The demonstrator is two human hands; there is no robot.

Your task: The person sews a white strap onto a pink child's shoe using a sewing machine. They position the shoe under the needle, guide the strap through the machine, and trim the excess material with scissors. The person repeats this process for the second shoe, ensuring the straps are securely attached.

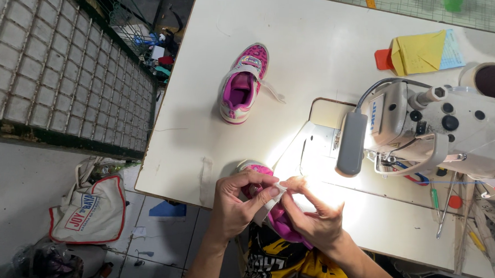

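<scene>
- The left hand curls its fingers around a small pink child's shoe held at the near edge of the white worktable, thumb pressing a white strap.
- The right hand pinches that strap between thumb and fingertips.
- A matching pink shoe lies farther back, well apart.
- A cream sewing machine stands to the right.
</scene>
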